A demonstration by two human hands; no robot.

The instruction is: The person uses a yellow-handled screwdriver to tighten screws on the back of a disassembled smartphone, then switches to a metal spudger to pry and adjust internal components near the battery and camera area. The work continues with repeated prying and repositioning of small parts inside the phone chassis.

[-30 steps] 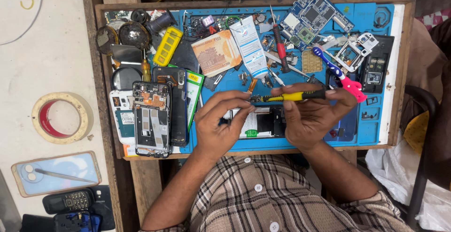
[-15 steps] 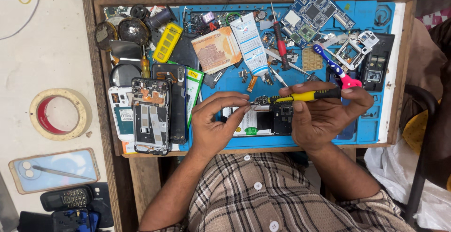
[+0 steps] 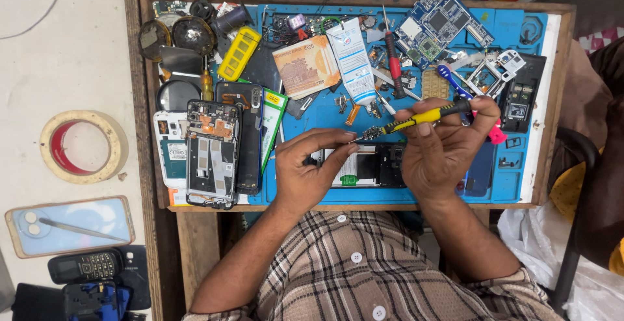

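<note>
Near the person, the left hand rests on an opened phone, its fingers curled and pressing the left end. The phone lies on a blue mat on the bench. The right hand is closed around a yellow screwdriver, whose tip is just above the top edge of the phone. Farther away lie a banknote, a red screwdriver and a circuit board. At the left, another opened phone lies flat.
</note>
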